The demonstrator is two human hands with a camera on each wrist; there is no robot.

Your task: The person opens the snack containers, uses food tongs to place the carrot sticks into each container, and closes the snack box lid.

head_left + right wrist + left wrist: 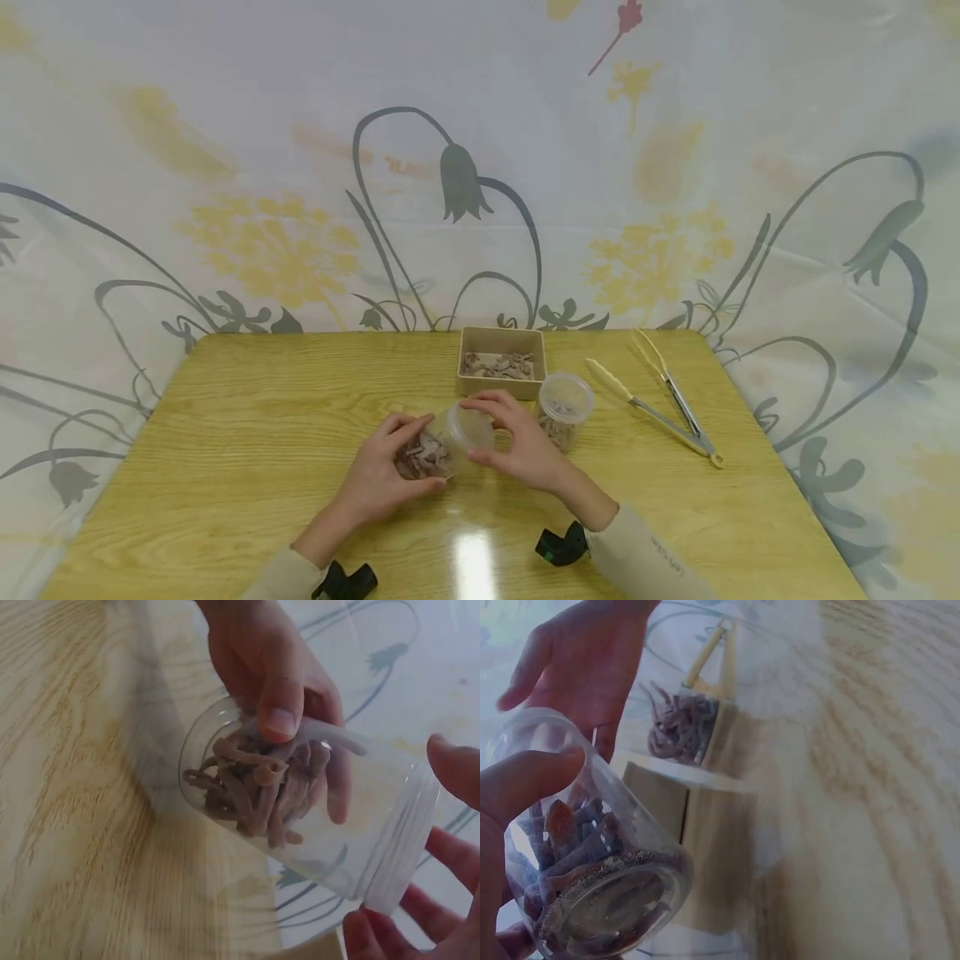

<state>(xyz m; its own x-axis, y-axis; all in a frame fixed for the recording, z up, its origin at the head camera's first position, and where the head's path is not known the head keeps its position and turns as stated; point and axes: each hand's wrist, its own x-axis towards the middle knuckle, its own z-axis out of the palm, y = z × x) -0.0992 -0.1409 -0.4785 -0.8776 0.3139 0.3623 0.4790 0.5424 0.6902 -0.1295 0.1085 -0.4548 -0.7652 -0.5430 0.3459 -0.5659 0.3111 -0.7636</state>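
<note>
A clear plastic jar [429, 450] hangs tilted above the wooden table, partly filled with brownish strip-like pieces [255, 780]. My left hand [378, 471] grips its body near the filled bottom, thumb across the side in the right wrist view. At the other end, my right hand [528, 454] holds the translucent screw lid [471, 427] between thumb and fingers. Whether the lid is tight or loose cannot be told. In the left wrist view the jar's base faces the camera.
Behind the hands stands a beige rectangular box [501, 387] with more brownish pieces inside. A second clear jar [564, 408], also lidded and partly filled, stands right of my right hand. Tongs [675, 417] with cream tips lie farther right. A patterned cloth [480, 167] hangs behind the table.
</note>
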